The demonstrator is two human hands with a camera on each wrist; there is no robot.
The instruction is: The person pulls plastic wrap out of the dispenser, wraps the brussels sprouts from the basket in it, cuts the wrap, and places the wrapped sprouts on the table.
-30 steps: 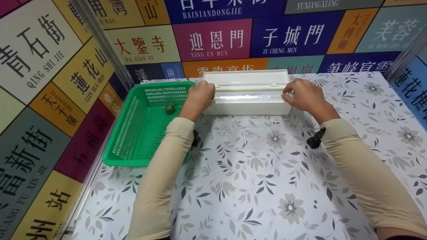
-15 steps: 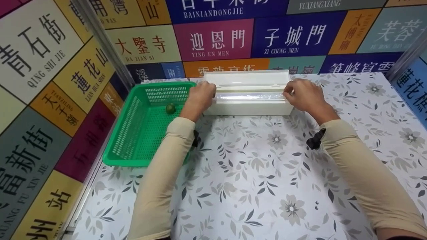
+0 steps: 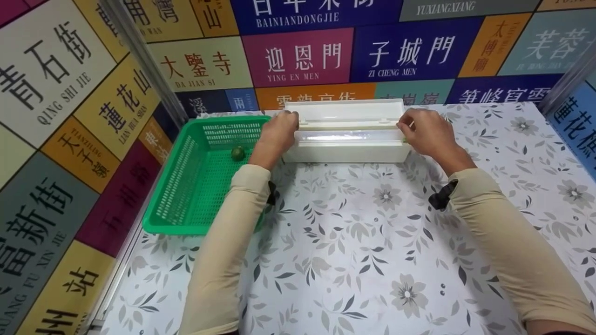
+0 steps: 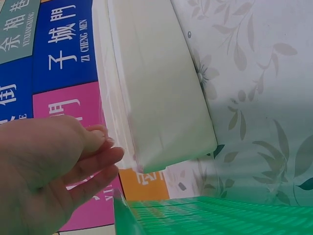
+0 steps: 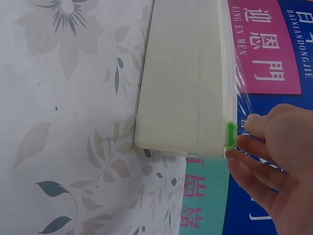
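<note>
One white box (image 3: 347,153) lies open — between left hand (image 3: 278,135) and right hand (image 3: 429,133).

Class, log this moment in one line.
left hand: pinches clear film | right hand: pinches clear film | white box: lid open | green basket: holds green fruit

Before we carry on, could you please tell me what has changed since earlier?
The clear plastic film now looks smoother across the open white box; no hold visibly changed. The left hand and right hand remain at the box's ends, and the green basket and round green fruit stayed put.
</note>
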